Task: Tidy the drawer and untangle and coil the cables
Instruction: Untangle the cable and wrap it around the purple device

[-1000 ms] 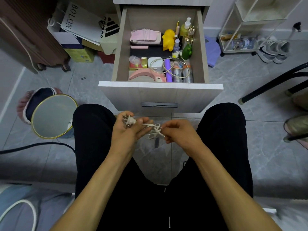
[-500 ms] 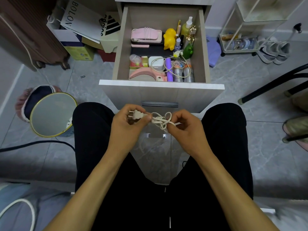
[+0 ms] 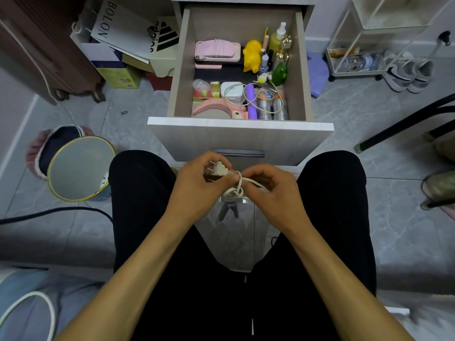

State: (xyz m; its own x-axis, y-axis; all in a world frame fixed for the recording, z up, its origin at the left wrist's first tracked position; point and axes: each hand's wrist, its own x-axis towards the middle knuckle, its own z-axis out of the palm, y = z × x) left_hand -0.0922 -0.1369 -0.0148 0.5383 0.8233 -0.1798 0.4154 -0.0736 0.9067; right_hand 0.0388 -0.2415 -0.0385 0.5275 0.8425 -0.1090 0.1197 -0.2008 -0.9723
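A white power cable (image 3: 236, 190) with a two-pin plug (image 3: 218, 168) is knotted between my knees, just below the front of the open drawer (image 3: 240, 126). My left hand (image 3: 197, 185) grips the plug end, pins pointing up and left. My right hand (image 3: 270, 188) pinches the cable beside the knot, and a loop of cable runs under its fingers. Inside the drawer lie a white charger with a loose coiled cable (image 3: 234, 91), a pink case wrapped in cable (image 3: 218, 50), a yellow duck toy (image 3: 251, 55), bottles and small cans.
A gold-rimmed bin (image 3: 80, 168) stands left of my left knee, with a black cable (image 3: 49, 212) on the floor beside it. Boxes and bags are stacked at the back left. A wire rack (image 3: 369, 45), shoes and black chair legs (image 3: 403, 124) are on the right.
Both hands have risen a little toward the drawer front. The plug has turned pins-up in my left hand, and my right hand has closed in on the knot.
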